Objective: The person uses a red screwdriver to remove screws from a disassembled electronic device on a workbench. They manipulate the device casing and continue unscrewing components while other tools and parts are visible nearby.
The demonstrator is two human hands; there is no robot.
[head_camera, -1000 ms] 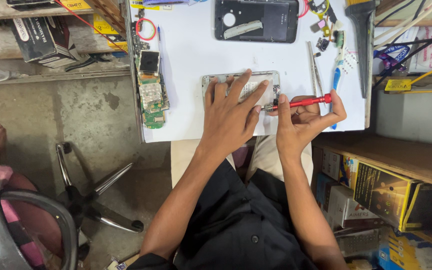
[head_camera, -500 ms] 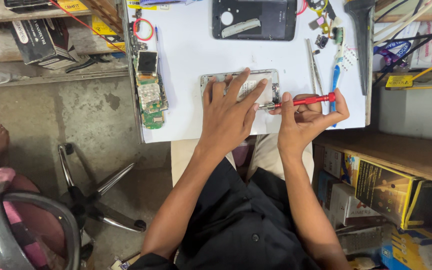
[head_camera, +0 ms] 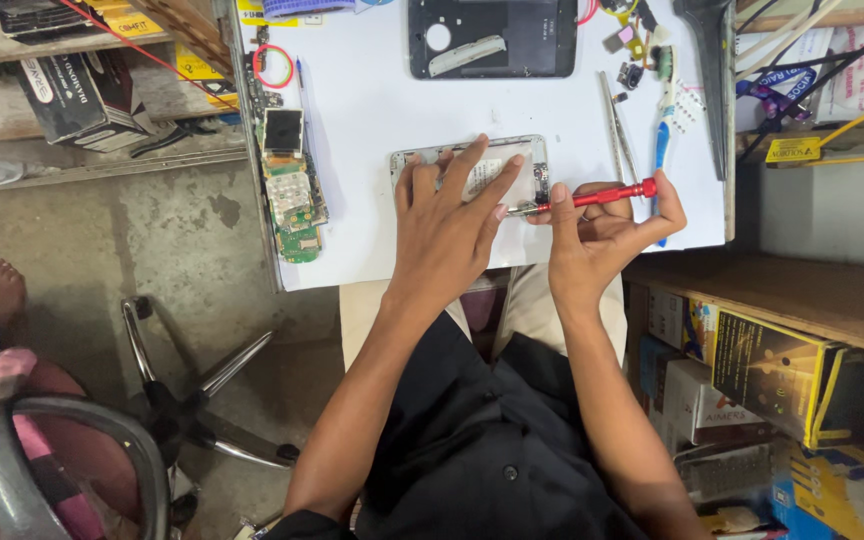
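White table (head_camera: 382, 250) fills the upper middle of the frame, with bare concrete floor (head_camera: 152, 240) to its left and a wooden shelf (head_camera: 802, 290) of boxes at the right. Near the top edge lies a dark phone back panel (head_camera: 512, 40). Left of centre on the table sits a green circuit board (head_camera: 292, 190). At the centre you have an opened phone frame (head_camera: 472, 175) lying flat. Your left hand (head_camera: 447, 235) presses on it with fingers spread, holding nothing. Your right hand (head_camera: 602, 235), just beside it, is closed around a red screwdriver (head_camera: 602, 195), whose tip meets the frame's right end. Just above that hand lie metal tweezers (head_camera: 617, 140) and a blue toothbrush (head_camera: 662, 130).
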